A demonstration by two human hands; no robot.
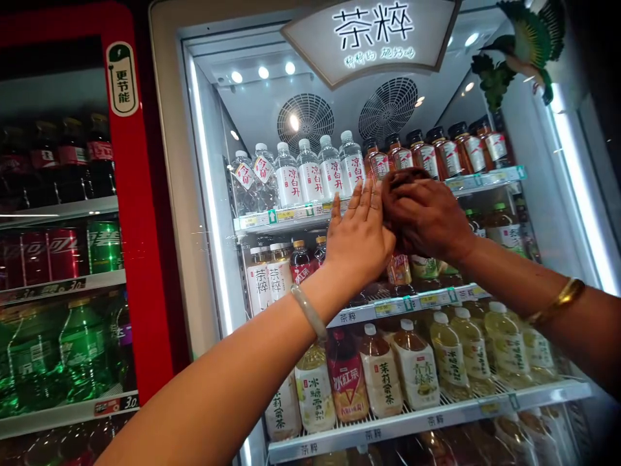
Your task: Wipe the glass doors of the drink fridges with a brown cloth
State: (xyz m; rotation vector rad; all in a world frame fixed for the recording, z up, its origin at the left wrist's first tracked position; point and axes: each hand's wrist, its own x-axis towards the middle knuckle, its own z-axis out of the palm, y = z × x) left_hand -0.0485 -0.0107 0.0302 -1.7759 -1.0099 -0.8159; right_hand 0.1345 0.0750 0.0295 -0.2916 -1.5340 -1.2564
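Observation:
My left hand (361,230) lies flat against the glass front of a lit drinks cooler (169,129), its fingers stretched upward and nothing seen in it. A pale bangle (309,312) circles that wrist. Just to the right, my right hand (434,217) has its fingers curled over what looks like a bunched dark brown cloth (394,188), pressed near the glass. The two hands are side by side, almost touching. A gold bangle (557,301) is on the right wrist. Behind the hands, clear water bottles (331,169) and amber bottles (449,158) stand on the upper shelf.
Lower shelves hold tea bottles (383,375) and other drinks. At the left stands a red cooler (150,272) with cans (63,252) and green bottles (80,343). A lit sign (373,39) tops the cooler, and a bird-shaped decoration (528,42) is at the upper right.

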